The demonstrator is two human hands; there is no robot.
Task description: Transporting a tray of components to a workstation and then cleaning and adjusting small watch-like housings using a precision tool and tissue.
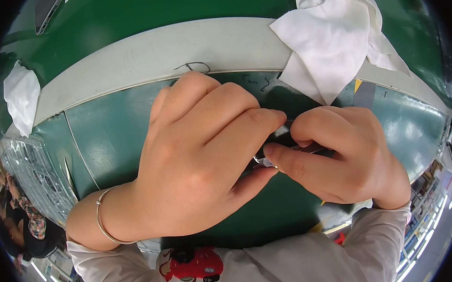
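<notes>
Over the middle of the bench, my left hand (195, 153) is closed, its index finger and thumb pinching a small dark piece with a shiny silvery edge (264, 162). My right hand (345, 149) meets it from the other side, also closed. Its thumb tip rests against the same piece. A thin metallic tool (312, 147) shows between the right thumb and fingers; its kind is not clear. My fingers cover most of the small piece.
White cloths lie at the far right (328, 41) and far left (22, 96). A clear plastic tray (33, 163) sits at the left beside thin pointed metal tweezers (68, 174). A dark thread (193, 66) lies on the pale strip (143, 50). Another person (26, 220) is at the left edge.
</notes>
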